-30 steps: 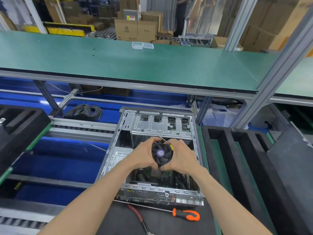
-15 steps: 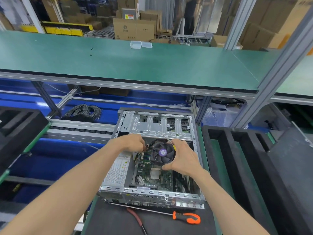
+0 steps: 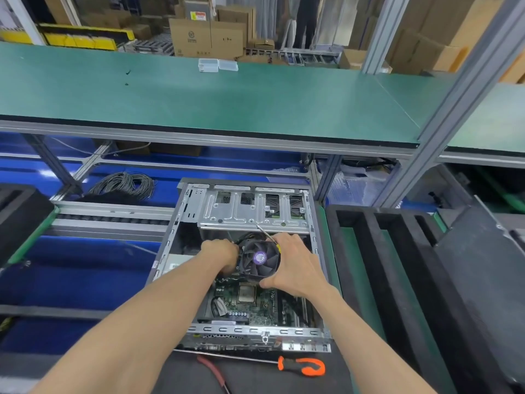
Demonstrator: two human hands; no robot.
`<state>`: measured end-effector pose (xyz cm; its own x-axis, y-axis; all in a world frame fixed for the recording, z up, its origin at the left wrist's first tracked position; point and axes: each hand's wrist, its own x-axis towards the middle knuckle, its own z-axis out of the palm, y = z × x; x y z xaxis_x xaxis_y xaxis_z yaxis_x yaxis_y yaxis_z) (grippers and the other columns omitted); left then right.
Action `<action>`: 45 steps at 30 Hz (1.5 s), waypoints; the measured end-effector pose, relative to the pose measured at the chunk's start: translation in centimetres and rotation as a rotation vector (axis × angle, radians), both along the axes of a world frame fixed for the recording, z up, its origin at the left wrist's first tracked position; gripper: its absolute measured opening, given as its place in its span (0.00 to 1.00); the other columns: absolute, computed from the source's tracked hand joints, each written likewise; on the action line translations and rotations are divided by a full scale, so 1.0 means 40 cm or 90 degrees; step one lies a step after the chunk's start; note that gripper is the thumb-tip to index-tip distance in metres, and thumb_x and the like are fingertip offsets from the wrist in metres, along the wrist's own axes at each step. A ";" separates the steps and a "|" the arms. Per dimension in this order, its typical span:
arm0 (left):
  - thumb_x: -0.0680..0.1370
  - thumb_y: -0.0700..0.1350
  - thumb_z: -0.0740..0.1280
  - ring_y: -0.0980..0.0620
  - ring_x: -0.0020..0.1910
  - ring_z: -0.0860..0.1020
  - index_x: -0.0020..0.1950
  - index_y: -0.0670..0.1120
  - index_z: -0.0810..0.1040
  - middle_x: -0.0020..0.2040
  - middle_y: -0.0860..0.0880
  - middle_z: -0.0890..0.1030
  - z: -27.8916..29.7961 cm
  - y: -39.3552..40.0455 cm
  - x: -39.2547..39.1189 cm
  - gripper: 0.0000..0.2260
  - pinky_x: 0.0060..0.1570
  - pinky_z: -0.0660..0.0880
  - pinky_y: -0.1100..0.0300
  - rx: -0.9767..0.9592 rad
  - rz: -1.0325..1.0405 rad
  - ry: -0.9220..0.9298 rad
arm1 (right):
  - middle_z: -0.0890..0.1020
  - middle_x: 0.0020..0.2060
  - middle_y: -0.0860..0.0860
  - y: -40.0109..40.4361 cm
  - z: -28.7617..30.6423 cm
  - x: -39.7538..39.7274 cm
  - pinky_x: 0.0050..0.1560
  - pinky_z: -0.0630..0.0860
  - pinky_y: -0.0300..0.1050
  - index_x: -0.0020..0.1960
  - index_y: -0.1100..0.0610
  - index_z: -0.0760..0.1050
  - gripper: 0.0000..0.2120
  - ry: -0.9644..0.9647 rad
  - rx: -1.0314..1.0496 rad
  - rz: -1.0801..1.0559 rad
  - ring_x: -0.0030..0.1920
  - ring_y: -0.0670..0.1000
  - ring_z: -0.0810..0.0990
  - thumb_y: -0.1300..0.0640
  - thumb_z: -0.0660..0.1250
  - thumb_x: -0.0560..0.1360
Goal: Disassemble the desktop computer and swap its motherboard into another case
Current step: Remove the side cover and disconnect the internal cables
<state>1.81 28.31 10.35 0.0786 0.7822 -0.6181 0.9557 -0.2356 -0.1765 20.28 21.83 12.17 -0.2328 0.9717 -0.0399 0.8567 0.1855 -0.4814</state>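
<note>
- I see the open computer case (image 3: pixel 247 268) lying flat at the middle of the near worktop, its bare metal drive cage (image 3: pixel 252 209) at the far end and its port panel toward me.
- The green motherboard (image 3: pixel 255 304) sits in the case floor, with the square silver processor (image 3: pixel 246 292) uncovered near its middle.
- The cooler fan (image 3: pixel 259 258), dark with a purple hub sticker, is tilted up above the board, just beyond the processor.
- My right hand (image 3: pixel 295 265) grips the fan's right side, thumb curled under its near edge, and also pinches a small yellow-handled screwdriver (image 3: pixel 268 236) whose shaft points toward the drive cage.
- My left hand (image 3: pixel 220 255) is at the fan's left edge, fingers curled downward; I cannot tell what they pinch.
- An orange-handled screwdriver (image 3: pixel 301 365) lies along the worktop's near edge, just in front of the case, beside a red-handled tool (image 3: pixel 211 371).
- Black foam trays (image 3: pixel 397 265) fill the worktop's right side.
- A green shelf (image 3: pixel 199 100) spans above, carrying two clear plastic boxes (image 3: pixel 217 65) at its far edge.
- A coil of grey cable (image 3: pixel 125 184) lies on the blue surface to the left; cardboard boxes (image 3: pixel 207 38) stack up in the room behind.
</note>
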 end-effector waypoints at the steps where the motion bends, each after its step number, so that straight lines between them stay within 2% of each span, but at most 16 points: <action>1: 0.75 0.42 0.70 0.43 0.65 0.75 0.74 0.46 0.68 0.68 0.45 0.74 -0.010 -0.001 0.005 0.27 0.56 0.73 0.50 0.018 -0.004 0.012 | 0.71 0.52 0.40 0.000 -0.002 0.001 0.45 0.74 0.49 0.61 0.46 0.67 0.37 -0.004 0.002 0.004 0.54 0.46 0.68 0.39 0.77 0.56; 4: 0.75 0.42 0.72 0.44 0.68 0.73 0.74 0.49 0.67 0.69 0.46 0.72 -0.036 0.002 0.016 0.29 0.58 0.72 0.50 0.055 0.004 0.037 | 0.70 0.51 0.40 0.003 -0.009 0.004 0.45 0.74 0.49 0.62 0.47 0.67 0.38 -0.011 0.006 0.013 0.53 0.46 0.66 0.39 0.76 0.57; 10: 0.78 0.41 0.67 0.43 0.70 0.71 0.76 0.49 0.66 0.71 0.46 0.72 -0.051 0.004 0.013 0.26 0.61 0.69 0.48 0.064 0.077 0.044 | 0.70 0.50 0.40 0.004 -0.017 0.004 0.43 0.74 0.49 0.61 0.47 0.67 0.37 -0.016 0.013 0.020 0.52 0.46 0.66 0.39 0.76 0.57; 15: 0.74 0.37 0.69 0.41 0.70 0.71 0.77 0.49 0.64 0.72 0.46 0.70 -0.051 0.011 -0.007 0.33 0.67 0.69 0.42 -0.009 0.119 0.050 | 0.72 0.51 0.40 0.007 -0.019 0.004 0.44 0.75 0.49 0.62 0.47 0.68 0.38 -0.020 0.014 0.025 0.52 0.46 0.66 0.38 0.75 0.56; 18: 0.76 0.37 0.67 0.40 0.71 0.69 0.78 0.49 0.63 0.73 0.45 0.69 -0.050 0.017 -0.005 0.31 0.69 0.66 0.41 -0.039 0.126 0.057 | 0.71 0.51 0.40 0.007 -0.023 0.004 0.43 0.75 0.49 0.61 0.47 0.67 0.37 -0.020 0.016 0.026 0.51 0.45 0.66 0.38 0.75 0.56; 25: 0.79 0.38 0.62 0.39 0.71 0.69 0.76 0.44 0.64 0.74 0.43 0.67 -0.059 0.026 -0.006 0.25 0.69 0.68 0.42 -0.102 0.074 0.109 | 0.72 0.51 0.40 0.006 -0.030 0.005 0.40 0.72 0.46 0.63 0.47 0.67 0.39 -0.027 0.028 0.040 0.51 0.45 0.65 0.37 0.75 0.56; 28: 0.80 0.39 0.61 0.41 0.70 0.71 0.75 0.42 0.65 0.73 0.43 0.67 -0.065 0.031 -0.005 0.23 0.67 0.71 0.46 -0.123 0.040 0.123 | 0.71 0.51 0.39 0.005 -0.030 0.008 0.41 0.74 0.48 0.63 0.47 0.66 0.39 -0.028 0.026 0.043 0.50 0.45 0.65 0.37 0.75 0.56; 34: 0.80 0.37 0.59 0.42 0.66 0.75 0.70 0.37 0.71 0.69 0.40 0.71 -0.087 0.048 -0.010 0.18 0.64 0.75 0.49 -0.162 -0.026 0.138 | 0.71 0.51 0.40 0.002 -0.028 0.008 0.40 0.74 0.48 0.62 0.47 0.66 0.38 -0.040 0.029 0.054 0.50 0.46 0.65 0.38 0.75 0.56; 40: 0.80 0.36 0.61 0.39 0.65 0.76 0.62 0.31 0.76 0.61 0.36 0.77 -0.113 0.066 -0.019 0.14 0.65 0.75 0.46 -0.203 -0.102 0.149 | 0.70 0.50 0.40 0.002 -0.029 0.010 0.37 0.72 0.47 0.61 0.47 0.66 0.38 -0.038 0.031 0.061 0.50 0.46 0.64 0.38 0.75 0.56; 45: 0.83 0.38 0.60 0.39 0.65 0.76 0.65 0.32 0.75 0.66 0.37 0.75 -0.116 0.068 -0.020 0.14 0.65 0.74 0.46 -0.217 -0.123 0.139 | 0.71 0.51 0.40 0.001 -0.027 0.011 0.38 0.73 0.47 0.62 0.47 0.66 0.38 -0.028 0.026 0.054 0.50 0.46 0.65 0.38 0.75 0.56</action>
<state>1.01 31.02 5.69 0.0420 0.5142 -0.8566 0.8373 -0.4859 -0.2506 20.73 21.88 11.07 -0.3131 0.9496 -0.0130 0.8573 0.2767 -0.4342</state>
